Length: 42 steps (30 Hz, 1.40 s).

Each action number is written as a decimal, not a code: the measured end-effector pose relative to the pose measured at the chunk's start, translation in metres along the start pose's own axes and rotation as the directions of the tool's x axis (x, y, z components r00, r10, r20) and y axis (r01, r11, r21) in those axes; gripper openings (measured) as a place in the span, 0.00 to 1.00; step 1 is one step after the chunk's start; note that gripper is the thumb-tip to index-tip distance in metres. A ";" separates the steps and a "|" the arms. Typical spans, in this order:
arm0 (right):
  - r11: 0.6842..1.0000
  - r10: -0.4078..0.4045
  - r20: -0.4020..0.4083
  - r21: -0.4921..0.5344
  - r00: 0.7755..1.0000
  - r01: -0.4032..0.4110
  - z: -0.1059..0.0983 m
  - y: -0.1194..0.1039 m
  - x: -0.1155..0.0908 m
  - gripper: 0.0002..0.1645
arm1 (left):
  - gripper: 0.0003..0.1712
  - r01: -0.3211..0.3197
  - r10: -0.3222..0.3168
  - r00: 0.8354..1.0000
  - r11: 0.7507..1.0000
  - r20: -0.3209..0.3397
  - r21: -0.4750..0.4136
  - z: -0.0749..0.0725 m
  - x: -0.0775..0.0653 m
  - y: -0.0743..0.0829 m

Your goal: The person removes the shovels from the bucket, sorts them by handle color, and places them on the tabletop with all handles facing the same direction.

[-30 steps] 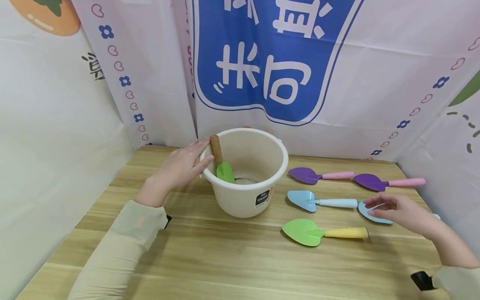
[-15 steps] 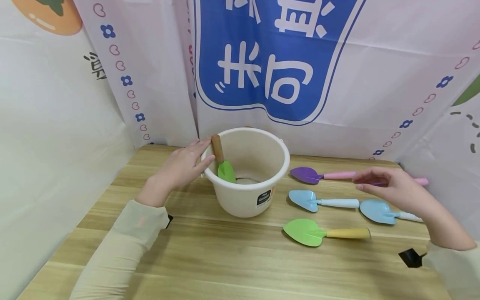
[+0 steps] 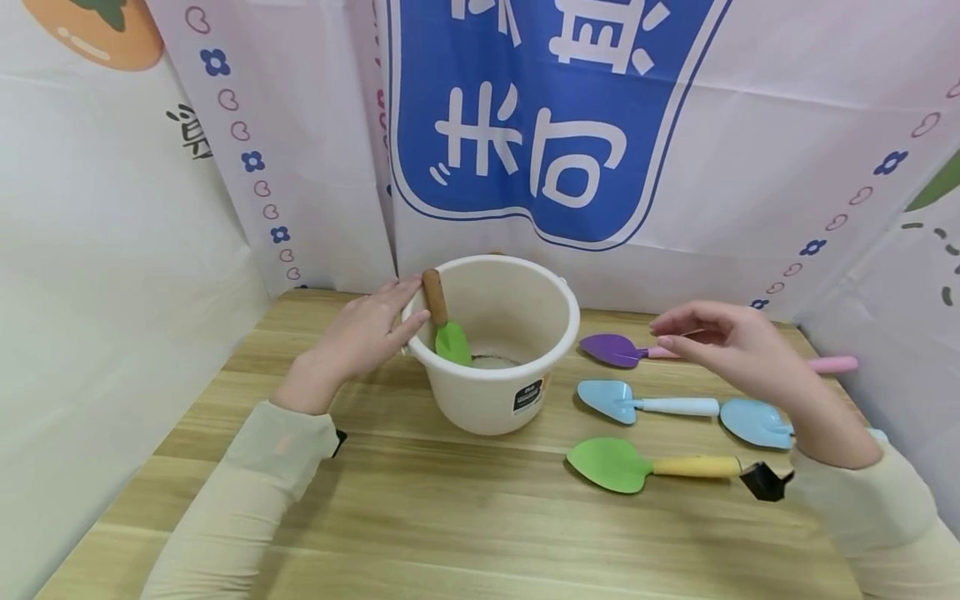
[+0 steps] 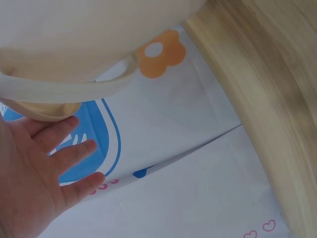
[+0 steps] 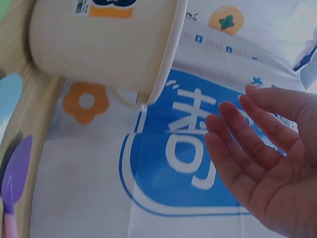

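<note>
My left hand [image 3: 360, 333] rests with extended fingers on the left rim of a cream bucket [image 3: 480, 404]. Inside the bucket leans a green trowel [image 3: 452, 342], its wooden handle against the rim by that hand. My right hand [image 3: 738, 343], holding nothing, hovers with loosely bent fingers over a purple trowel [image 3: 613, 351] and covers part of its pink handle. Behind the right forearm a second pink handle [image 3: 834, 364] shows; its blade is hidden. The right wrist view shows the right hand's fingers [image 5: 242, 158] apart from the bucket.
Two light blue trowels, one nearer [image 3: 607, 401] and one partly under the right arm [image 3: 756, 423], lie on the wooden table [image 3: 450, 533]. Closer to me is a green trowel with a yellow handle [image 3: 611, 465]. Printed cloth [image 3: 315, 150] hangs behind and beside the table.
My right hand has moved from the far-right light blue trowel, up past the right purple trowel and leftward over the left purple trowel's handle. The left hand stays on the bucket.
</note>
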State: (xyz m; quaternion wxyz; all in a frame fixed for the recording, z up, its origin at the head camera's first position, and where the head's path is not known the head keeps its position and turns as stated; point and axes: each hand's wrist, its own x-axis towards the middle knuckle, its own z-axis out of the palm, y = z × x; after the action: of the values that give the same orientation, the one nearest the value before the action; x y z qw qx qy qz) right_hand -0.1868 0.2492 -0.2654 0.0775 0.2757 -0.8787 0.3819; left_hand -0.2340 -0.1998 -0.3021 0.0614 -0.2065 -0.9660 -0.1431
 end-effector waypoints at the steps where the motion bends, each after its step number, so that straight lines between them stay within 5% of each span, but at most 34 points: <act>1: 1.000 -0.015 -0.008 0.024 1.000 0.016 0.004 -0.003 0.003 0.11 | 0.39 -0.002 0.002 1.000 1.000 -0.002 0.000 0.000 0.000 0.000; 11: 0.976 -0.146 -0.073 0.151 0.987 0.155 0.048 -0.030 0.036 0.10 | 0.40 0.009 -0.009 1.000 1.000 0.011 -0.005 0.000 0.000 0.000; 21: 0.956 -0.097 -0.066 0.272 0.993 0.111 0.099 -0.033 0.080 0.11 | 0.40 0.006 -0.006 1.000 1.000 0.020 0.002 -0.001 0.000 0.002; 29: 0.959 -0.211 -0.077 0.178 0.974 0.222 0.117 -0.044 0.109 0.10 | 0.40 0.010 -0.010 1.000 1.000 0.015 0.003 -0.001 0.000 0.002; 42: 0.992 -0.124 0.150 0.048 0.981 0.118 0.134 -0.062 0.151 0.16 | 0.40 0.022 -0.022 1.000 1.000 0.009 -0.001 -0.001 0.000 0.002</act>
State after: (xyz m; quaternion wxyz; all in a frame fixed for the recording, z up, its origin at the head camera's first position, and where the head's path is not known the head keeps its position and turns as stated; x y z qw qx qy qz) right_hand -0.2695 0.0555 -0.2674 0.0276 0.3588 -0.8560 0.3712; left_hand -0.2333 -0.1982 -0.3003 0.0552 -0.1964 -0.9684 -0.1433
